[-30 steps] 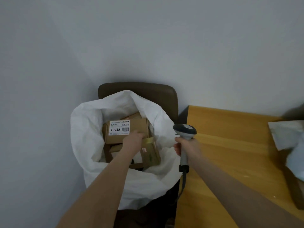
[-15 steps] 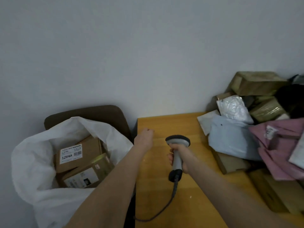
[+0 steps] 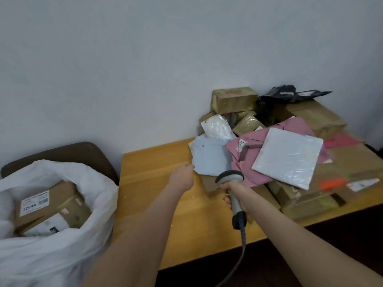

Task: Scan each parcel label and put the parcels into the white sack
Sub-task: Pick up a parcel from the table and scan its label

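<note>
Fingers of the right hand (image 3: 236,193) curl round the handle of a grey scanner (image 3: 230,177). The grip is firm and closed on it, and the scanner's head is raised over the near edge of the parcel heap. A dark cable (image 3: 241,251) drops from the handle's end toward the bottom of the view.

The left hand (image 3: 182,177) reaches out over the tabletop (image 3: 153,183). Its fingertips are at the near corner of a pale blue mailer (image 3: 211,158), but I cannot tell whether its grip has closed on that corner.

The pale blue mailer lies at the front left of the heap, partly on a brown box. A pink mailer (image 3: 275,126) overlaps its right side. It carries a small white sticker (image 3: 240,144) printed "2026". A white padded mailer (image 3: 288,156) rests on the pink one. Behind them are a crinkled silvery bag (image 3: 217,127), a taped brown box (image 3: 234,99) against the wall and a black bag (image 3: 290,94). At the right, a flat carton (image 3: 352,162) bears an orange sticker (image 3: 331,183) and a white label (image 3: 362,184), both too blurred to read.

The white sack (image 3: 62,245) stands open left of the tabletop, in front of a brown chair (image 3: 62,150). Inside it, the upper box (image 3: 62,189) has a white label reading "12V4A" with a barcode. A second box (image 3: 72,216) leans below it, and its label is not legible.
</note>
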